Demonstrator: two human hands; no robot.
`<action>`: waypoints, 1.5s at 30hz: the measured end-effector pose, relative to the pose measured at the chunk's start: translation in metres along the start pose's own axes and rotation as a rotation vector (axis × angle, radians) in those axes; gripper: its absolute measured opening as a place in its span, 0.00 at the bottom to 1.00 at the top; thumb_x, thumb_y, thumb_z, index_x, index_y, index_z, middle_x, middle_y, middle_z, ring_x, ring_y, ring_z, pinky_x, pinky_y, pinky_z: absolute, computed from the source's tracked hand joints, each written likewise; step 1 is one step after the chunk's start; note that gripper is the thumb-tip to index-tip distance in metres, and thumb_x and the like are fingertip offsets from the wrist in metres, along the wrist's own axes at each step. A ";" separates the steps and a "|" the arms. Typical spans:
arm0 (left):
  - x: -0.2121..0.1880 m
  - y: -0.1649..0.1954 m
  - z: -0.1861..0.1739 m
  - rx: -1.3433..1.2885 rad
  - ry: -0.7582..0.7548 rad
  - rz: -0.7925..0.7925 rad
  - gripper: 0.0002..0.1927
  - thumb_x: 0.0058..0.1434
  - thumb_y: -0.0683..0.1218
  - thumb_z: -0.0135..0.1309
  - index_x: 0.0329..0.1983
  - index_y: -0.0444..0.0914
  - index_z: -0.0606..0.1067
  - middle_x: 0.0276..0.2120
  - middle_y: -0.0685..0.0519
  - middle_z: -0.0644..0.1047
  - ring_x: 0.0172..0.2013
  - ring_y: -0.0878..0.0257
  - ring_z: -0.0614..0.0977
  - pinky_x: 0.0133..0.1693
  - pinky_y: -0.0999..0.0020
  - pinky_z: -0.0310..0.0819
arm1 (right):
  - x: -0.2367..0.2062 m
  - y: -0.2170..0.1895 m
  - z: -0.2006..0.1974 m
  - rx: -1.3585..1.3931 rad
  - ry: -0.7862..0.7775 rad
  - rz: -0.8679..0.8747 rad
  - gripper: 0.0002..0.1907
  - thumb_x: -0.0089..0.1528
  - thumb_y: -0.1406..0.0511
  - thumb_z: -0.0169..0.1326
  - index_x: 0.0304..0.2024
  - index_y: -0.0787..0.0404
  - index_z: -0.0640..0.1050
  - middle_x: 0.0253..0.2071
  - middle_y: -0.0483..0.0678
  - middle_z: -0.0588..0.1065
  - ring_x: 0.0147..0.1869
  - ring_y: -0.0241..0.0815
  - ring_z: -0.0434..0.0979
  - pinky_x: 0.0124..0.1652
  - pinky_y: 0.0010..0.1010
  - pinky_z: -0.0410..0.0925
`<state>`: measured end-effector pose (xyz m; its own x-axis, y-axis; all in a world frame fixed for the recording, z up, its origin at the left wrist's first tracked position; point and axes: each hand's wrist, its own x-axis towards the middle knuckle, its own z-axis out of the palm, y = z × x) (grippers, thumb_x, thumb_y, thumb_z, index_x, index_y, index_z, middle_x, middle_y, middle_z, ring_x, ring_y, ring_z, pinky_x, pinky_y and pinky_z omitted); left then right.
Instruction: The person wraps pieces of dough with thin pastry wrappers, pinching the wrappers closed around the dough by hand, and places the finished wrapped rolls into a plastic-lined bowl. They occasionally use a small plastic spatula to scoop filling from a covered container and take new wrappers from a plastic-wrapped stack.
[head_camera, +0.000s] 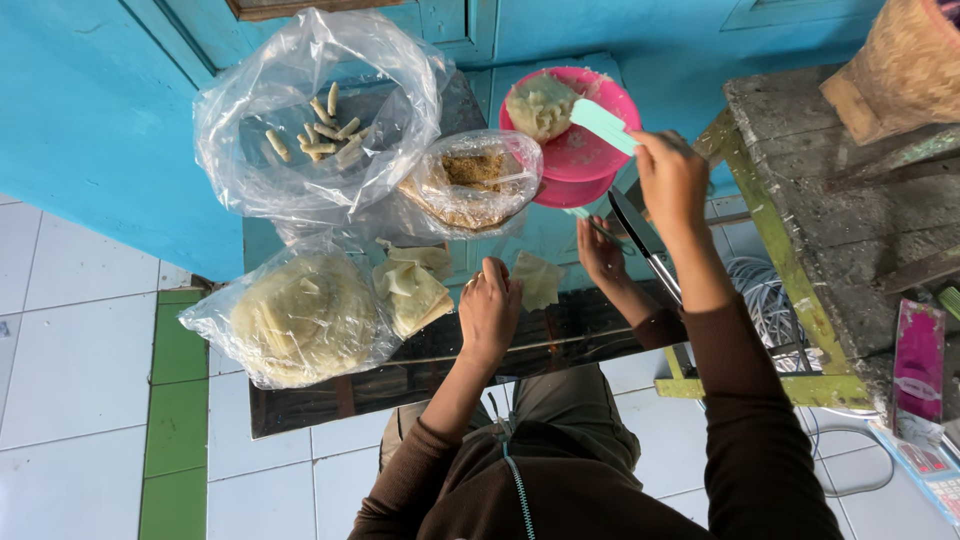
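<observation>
Pale-green flat plastic spatula (603, 124) sits in the right hand (668, 178), its blade reaching into the pink round plastic bowl (600, 150) and touching the mound of pale filling (540, 104) there. The right hand is closed around the spatula's near end. The tool looks light and stiff; a hold at the handle end, clear of the wet blade, seems soundest. The filling looks soft and sticky, likely to cling to the blade.

The left hand (490, 310) rests on the dark glossy tabletop (560, 335), fingers curled downward; whether it pinches anything cannot be told. Just beside it lies a thin pale square wrapper sheet (539, 279), which looks limp, light and easily torn; it would best be lifted by a corner. A further hand (600, 252) appears beside that sheet; it reads as a reflection in the glossy top, though this is uncertain.

Packages:
- Large clear plastic bag, far left (300, 110), open-mouthed, holding small pale rolled pieces (322, 135).
- Smaller clear plastic bag, centre (470, 180), holding brown crumbly matter.
- Clear plastic bag, near left (300, 315), holding a round stack of pale wrappers.
- Loose folded wrappers (412, 290) between the bags.
- Magenta flat packet (918, 360) on the weathered wooden bench (800, 130) at right; woven basket (905, 65) above it.
</observation>
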<state>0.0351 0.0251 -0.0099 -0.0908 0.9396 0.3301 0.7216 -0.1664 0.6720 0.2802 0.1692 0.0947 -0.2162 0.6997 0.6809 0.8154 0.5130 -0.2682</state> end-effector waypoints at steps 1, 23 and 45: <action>0.000 0.000 0.000 -0.003 0.003 0.006 0.15 0.61 0.45 0.58 0.42 0.36 0.64 0.31 0.45 0.75 0.36 0.44 0.79 0.40 0.51 0.72 | 0.008 -0.001 0.007 -0.016 -0.008 -0.021 0.09 0.67 0.71 0.58 0.51 0.62 0.83 0.43 0.54 0.80 0.43 0.55 0.81 0.41 0.40 0.73; 0.002 0.001 -0.002 0.003 -0.020 0.004 0.15 0.61 0.45 0.58 0.42 0.36 0.65 0.31 0.46 0.76 0.37 0.45 0.79 0.40 0.52 0.72 | 0.024 -0.008 0.033 -0.201 -0.150 -0.031 0.11 0.65 0.71 0.58 0.50 0.60 0.84 0.44 0.52 0.82 0.41 0.50 0.83 0.39 0.38 0.75; 0.000 0.000 0.002 0.009 0.011 0.003 0.16 0.60 0.46 0.59 0.44 0.36 0.65 0.31 0.46 0.76 0.36 0.46 0.80 0.40 0.52 0.72 | -0.091 -0.041 -0.024 0.306 -0.334 -0.069 0.08 0.61 0.69 0.62 0.43 0.60 0.82 0.41 0.48 0.81 0.39 0.47 0.83 0.36 0.33 0.74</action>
<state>0.0367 0.0256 -0.0116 -0.0966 0.9356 0.3395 0.7278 -0.1663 0.6653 0.2797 0.0730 0.0602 -0.4664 0.7550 0.4608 0.6076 0.6521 -0.4535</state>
